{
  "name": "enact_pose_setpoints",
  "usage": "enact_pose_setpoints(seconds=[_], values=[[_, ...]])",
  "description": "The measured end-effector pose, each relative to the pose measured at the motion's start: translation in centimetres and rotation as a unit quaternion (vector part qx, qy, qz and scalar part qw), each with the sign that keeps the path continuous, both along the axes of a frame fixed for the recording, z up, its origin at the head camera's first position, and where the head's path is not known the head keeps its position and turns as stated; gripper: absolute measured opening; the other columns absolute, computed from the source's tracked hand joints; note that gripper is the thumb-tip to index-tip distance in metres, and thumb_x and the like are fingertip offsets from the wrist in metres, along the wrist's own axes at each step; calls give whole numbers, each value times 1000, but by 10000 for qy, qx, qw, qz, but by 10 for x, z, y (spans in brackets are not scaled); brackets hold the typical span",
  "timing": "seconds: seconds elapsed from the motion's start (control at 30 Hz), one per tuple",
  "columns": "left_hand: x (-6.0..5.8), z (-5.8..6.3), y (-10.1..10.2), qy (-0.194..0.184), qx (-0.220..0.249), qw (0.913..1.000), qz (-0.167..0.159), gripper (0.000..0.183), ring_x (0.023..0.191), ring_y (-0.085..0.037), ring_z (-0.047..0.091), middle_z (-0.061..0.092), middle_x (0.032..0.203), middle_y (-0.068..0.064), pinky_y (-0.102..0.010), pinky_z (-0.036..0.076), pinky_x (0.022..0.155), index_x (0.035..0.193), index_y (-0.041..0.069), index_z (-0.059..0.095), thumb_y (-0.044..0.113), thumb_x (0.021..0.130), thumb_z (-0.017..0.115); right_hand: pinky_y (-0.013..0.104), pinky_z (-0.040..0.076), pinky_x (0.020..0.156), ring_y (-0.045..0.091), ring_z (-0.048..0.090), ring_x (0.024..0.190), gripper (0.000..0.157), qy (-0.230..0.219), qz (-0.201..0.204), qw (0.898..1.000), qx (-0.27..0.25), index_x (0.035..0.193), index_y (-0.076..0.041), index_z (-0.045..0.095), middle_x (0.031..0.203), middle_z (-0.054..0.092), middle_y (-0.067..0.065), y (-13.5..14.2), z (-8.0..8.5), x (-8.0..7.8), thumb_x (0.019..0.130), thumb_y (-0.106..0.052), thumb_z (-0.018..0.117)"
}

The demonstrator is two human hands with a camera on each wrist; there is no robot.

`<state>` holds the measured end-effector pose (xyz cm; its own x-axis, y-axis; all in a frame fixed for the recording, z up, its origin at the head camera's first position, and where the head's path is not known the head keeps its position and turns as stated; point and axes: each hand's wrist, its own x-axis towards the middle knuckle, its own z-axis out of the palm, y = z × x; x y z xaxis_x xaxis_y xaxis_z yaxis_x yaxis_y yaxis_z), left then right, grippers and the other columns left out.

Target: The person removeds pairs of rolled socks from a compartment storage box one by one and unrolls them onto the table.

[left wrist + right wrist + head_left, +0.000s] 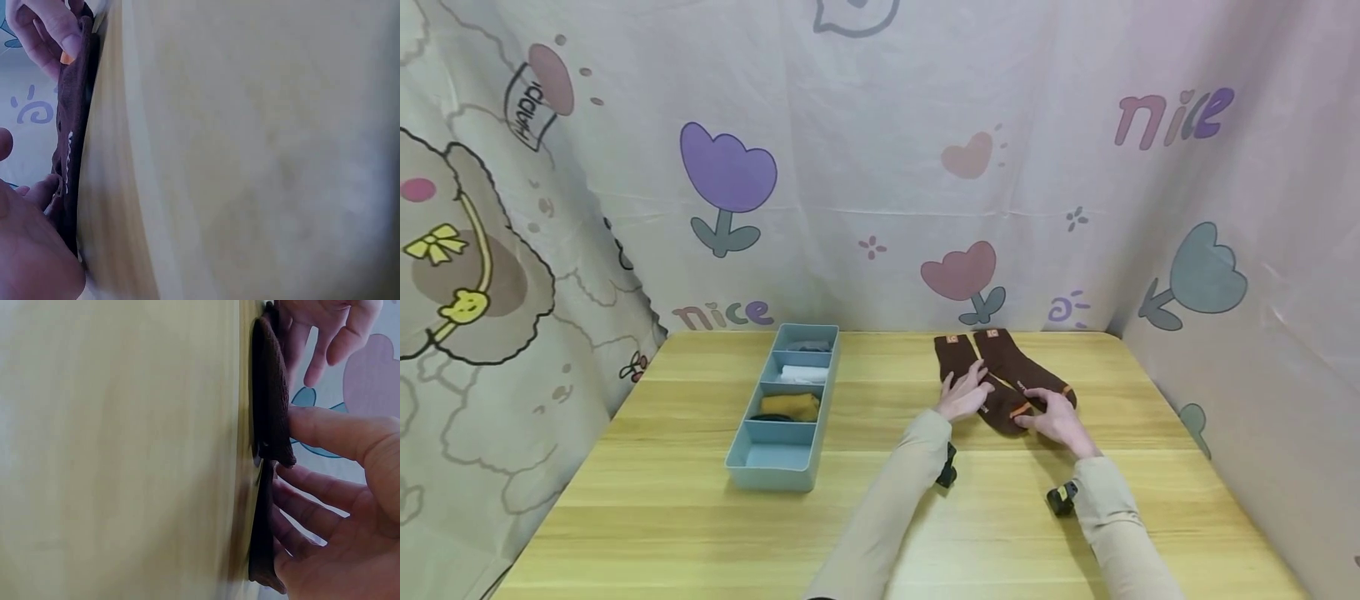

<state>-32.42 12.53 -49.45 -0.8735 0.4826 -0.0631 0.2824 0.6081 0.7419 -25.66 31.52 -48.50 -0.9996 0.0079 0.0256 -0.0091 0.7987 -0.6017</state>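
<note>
Two dark brown socks lie side by side on the table, the left sock and the right sock, each with a small label near its cuff and orange at the toe end. My left hand rests its fingers on the middle of the left sock. Over the toe ends is my right hand, its thumb against one sock and its straight fingers lying along the other. White lettering on the sock side shows in the left wrist view.
To the left stands a blue-grey organizer box with compartments in a row. Folded grey, white and mustard fabric lies in its farther compartments, with something black beside the mustard piece. A patterned curtain hangs behind the wooden table.
</note>
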Motion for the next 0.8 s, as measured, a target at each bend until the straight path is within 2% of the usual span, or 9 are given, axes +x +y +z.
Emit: enact_pose_setpoints(seconds=[0.17, 0.4, 0.6, 0.8], values=[[2, 2, -6, 108, 56, 9999, -46, 65, 153, -16, 30, 40, 161, 7, -46, 2, 128, 161, 13, 18, 31, 100, 33, 65, 39, 108, 58, 47, 128, 60, 75, 22, 10000, 8, 130, 8, 58, 136, 53, 39, -1, 1, 0, 82, -21, 79], [8, 10, -16, 200, 229, 9994, -192, 65, 152, -21, 32, 43, 160, 3, -48, 2, 128, 160, 10, 20, 29, 100, 38, 65, 38, 108, 58, 47, 128, 60, 193, 30, 9998, -4, 131, 9, 57, 136, 54, 38, -2, 3, 3, 82, -19, 78], [13, 18, -28, 235, 417, 9987, -187, 66, 151, -26, 34, 44, 159, 0, -51, 2, 128, 159, 8, 20, 30, 100, 40, 64, 39, 109, 56, 48, 128, 59, 377, 83, 9992, -34, 130, 10, 56, 135, 56, 37, -5, 4, 3, 83, -17, 78], [19, 32, -44, 35, 836, 9965, -77, 66, 149, -21, 38, 45, 158, -3, -50, -1, 128, 159, 9, 20, 32, 101, 42, 63, 39, 108, 55, 50, 127, 58, 609, 206, 9979, -38, 129, 12, 57, 133, 58, 35, -13, 6, 2, 82, -14, 78]])
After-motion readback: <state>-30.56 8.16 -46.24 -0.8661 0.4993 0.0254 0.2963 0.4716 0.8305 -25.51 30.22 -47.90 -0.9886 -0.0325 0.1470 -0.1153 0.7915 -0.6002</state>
